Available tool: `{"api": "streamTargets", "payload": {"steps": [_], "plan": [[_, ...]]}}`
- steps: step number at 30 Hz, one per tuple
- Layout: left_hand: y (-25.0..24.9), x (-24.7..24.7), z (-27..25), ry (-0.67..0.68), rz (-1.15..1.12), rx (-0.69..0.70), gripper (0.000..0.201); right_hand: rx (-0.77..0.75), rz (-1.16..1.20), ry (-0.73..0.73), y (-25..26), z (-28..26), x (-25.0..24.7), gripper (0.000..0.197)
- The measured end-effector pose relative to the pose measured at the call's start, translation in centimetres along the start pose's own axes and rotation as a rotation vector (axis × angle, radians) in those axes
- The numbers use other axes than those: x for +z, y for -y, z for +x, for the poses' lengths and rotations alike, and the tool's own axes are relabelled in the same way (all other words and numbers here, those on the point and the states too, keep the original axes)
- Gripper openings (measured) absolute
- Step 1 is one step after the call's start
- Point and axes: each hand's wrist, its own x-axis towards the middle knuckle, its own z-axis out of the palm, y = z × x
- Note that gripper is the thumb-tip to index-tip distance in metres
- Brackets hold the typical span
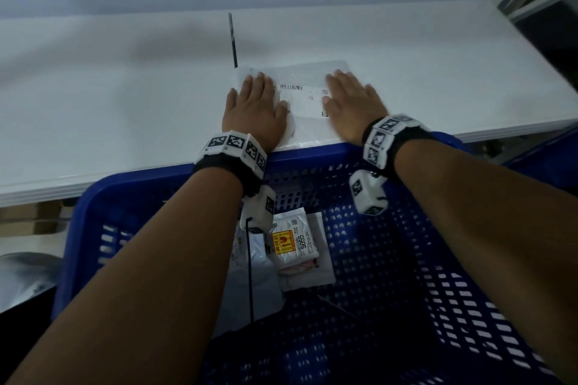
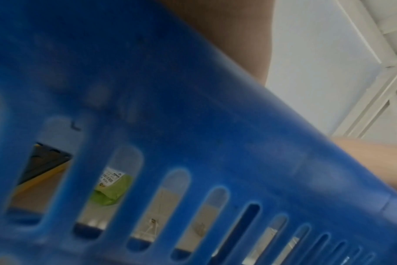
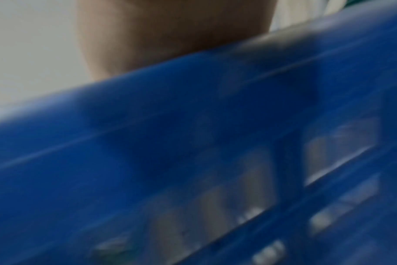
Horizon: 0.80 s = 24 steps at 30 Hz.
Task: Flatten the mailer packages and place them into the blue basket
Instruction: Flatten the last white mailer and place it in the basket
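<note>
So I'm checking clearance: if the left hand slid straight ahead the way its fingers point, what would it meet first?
The left hand lies flat on the white mailer. Ahead, probably the thin dark rod by the mailer's far corner, though depth is unclear.

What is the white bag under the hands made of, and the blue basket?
The white mailer looks like thin, slightly glossy plastic film: it wrinkles near its edge and carries a printed label. The blue basket looks like hard moulded plastic, smooth, with rows of slots.

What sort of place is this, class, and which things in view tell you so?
Probably a parcel packing or sorting station: a white mailer with a barcode label lies on a plain white table, and a blue basket below holds more labelled packages.
</note>
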Motion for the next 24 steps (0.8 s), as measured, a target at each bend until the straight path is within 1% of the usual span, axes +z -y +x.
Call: {"api": "streamTargets", "payload": {"steps": [3, 5, 6, 7, 8, 10, 11, 12, 14, 16, 19, 21, 24], "plan": [[0.1, 0.1, 0.0, -0.023, 0.001, 0.016, 0.066, 0.084, -0.082, 0.02, -2.4, 0.2, -0.8, 0.063], [0.1, 0.2, -0.1, -0.026, -0.002, 0.017, 0.066, 0.144, -0.152, -0.001, -1.7, 0.6, -1.6, 0.064], [0.1, 0.2, -0.2, -0.027, 0.001, 0.017, 0.066, 0.149, -0.151, -0.026, -0.6, 1.0, -2.1, 0.064], [0.1, 0.1, -0.2, -0.027, 0.004, 0.019, 0.066, 0.116, -0.129, -0.036, 0.9, 1.7, -2.3, 0.064], [0.1, 0.1, -0.3, -0.025, 0.004, 0.021, 0.066, 0.044, -0.085, -0.02, 2.9, 2.6, -2.4, 0.064], [0.2, 0.1, -0.4, -0.007, 0.015, 0.036, 0.069, -0.132, 0.007, 0.062, 7.7, 4.0, -1.9, 0.059], [0.2, 0.1, -0.5, -0.002, 0.048, 0.048, 0.073, -0.179, 0.06, 0.096, 9.8, 4.4, -1.4, 0.057], [0.2, 0.1, -0.7, -0.005, 0.093, 0.058, 0.076, -0.188, 0.119, 0.12, 11.4, 4.6, -0.9, 0.058], [0.2, 0.0, -0.9, -0.017, 0.135, 0.063, 0.078, -0.199, 0.167, 0.133, 12.5, 4.9, -0.5, 0.057], [0.1, 0.0, -0.8, -0.019, 0.081, 0.068, 0.072, -0.207, 0.13, 0.127, 11.1, 4.9, -0.6, 0.055], [0.1, 0.2, -0.4, -0.026, -0.006, 0.033, 0.064, -0.122, 0.038, 0.109, 7.0, 4.6, -0.9, 0.06], [0.2, 0.4, -0.2, -0.026, -0.007, 0.017, 0.064, -0.073, -0.018, 0.092, 4.7, 4.4, -0.8, 0.062], [0.2, 0.4, -0.2, -0.033, -0.002, 0.02, 0.065, 0.01, -0.027, 0.076, 2.5, 3.8, -1.1, 0.063]]}}
